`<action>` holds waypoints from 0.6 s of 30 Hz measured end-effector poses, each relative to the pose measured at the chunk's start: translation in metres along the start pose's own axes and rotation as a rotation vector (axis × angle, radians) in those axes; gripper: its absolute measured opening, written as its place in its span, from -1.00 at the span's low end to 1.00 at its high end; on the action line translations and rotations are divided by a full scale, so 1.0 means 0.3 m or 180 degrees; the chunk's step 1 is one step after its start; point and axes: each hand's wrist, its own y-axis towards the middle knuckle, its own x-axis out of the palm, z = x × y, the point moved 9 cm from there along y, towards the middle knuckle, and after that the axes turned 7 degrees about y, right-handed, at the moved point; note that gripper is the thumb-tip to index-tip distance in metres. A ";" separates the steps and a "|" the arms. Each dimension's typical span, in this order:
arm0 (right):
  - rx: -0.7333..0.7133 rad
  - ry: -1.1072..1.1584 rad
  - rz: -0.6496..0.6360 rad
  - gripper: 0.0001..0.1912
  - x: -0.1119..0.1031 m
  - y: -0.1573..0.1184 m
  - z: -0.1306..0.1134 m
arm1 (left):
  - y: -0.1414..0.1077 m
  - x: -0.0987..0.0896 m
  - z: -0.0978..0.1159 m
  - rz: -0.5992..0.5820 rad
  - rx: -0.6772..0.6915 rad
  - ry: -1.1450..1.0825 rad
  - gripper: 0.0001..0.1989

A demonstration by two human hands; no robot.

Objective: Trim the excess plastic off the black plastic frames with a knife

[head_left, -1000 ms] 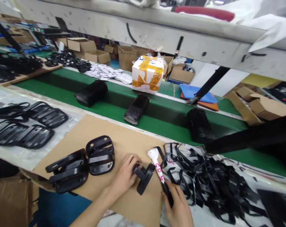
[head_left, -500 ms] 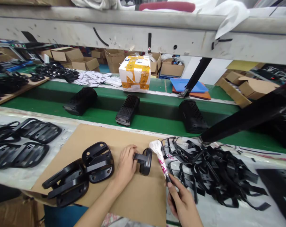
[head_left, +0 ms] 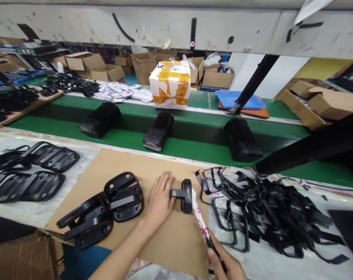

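My left hand [head_left: 160, 198] lies over the cardboard sheet [head_left: 164, 249], its fingers closed round the strap-like handle of a black plastic part [head_left: 187, 196]. That part stands on edge, its rounded end facing right. In my right hand [head_left: 225, 262] is a black-handled tool [head_left: 200, 217], whose head is wrapped in white material with pink marks. The wrapped tip touches or nearly touches the part's right side. To the left of my left hand lie a few similar black parts with handles [head_left: 126, 198], partly overlapping.
A tangled heap of black bent strips [head_left: 269, 214] lies at the right. More black oval frames [head_left: 48, 186] rest at the left. Beyond, black perforated housings [head_left: 158, 131] sit on the green conveyor [head_left: 194, 136]. A dark slanted post [head_left: 310, 149] crosses the right side.
My right hand has brought the tool's wrapped head left and down against the black part. The part has turned more upright in my left hand. The view has tilted down slightly.
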 end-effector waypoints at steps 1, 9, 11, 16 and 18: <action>0.0041 0.0069 0.0000 -0.09 0.000 0.000 -0.010 | -0.004 0.003 0.000 0.0008 0.0016 0.0022 -0.35; 0.0224 0.0304 0.0099 -0.21 -0.015 0.002 -0.061 | -0.008 0.007 0.009 0.0072 0.0044 0.0111 -0.28; 0.0304 0.0322 -0.0024 -0.19 -0.011 -0.004 -0.060 | -0.006 0.003 0.012 0.0050 0.0017 0.0070 -0.29; 0.0557 0.0421 -0.0101 -0.18 -0.008 -0.036 -0.043 | -0.001 -0.009 0.014 -0.0060 -0.0069 -0.0022 -0.33; 0.0640 0.0463 -0.0059 -0.17 -0.009 -0.043 -0.039 | 0.002 -0.010 0.015 -0.0121 -0.0075 -0.0064 -0.33</action>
